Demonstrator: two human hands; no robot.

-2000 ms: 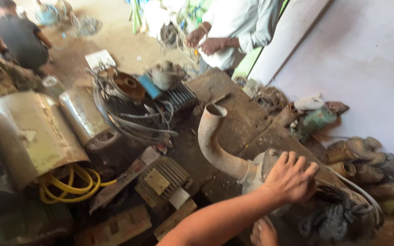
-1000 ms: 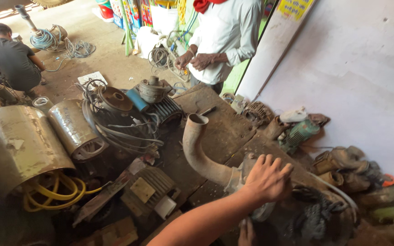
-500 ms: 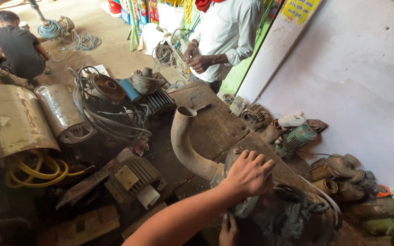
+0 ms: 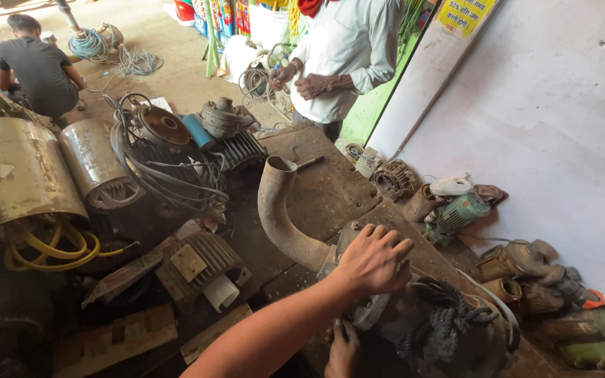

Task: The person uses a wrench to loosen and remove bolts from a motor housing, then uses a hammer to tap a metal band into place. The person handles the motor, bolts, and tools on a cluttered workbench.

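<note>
Near the front edge of the desk (image 4: 316, 196), the right hand (image 4: 372, 259) lies spread, fingers curled, over the pump body (image 4: 358, 280) where the rusty bent pipe (image 4: 278, 210) joins it. Lower down, the left hand (image 4: 343, 348) touches the pump's underside; its grip is too shadowed to tell.

The bare right arm reaches forward with the right hand (image 4: 374, 257) palm down and fingers curled, while the left hand (image 4: 342, 348) sits lower, mostly hidden under the forearm.
</note>
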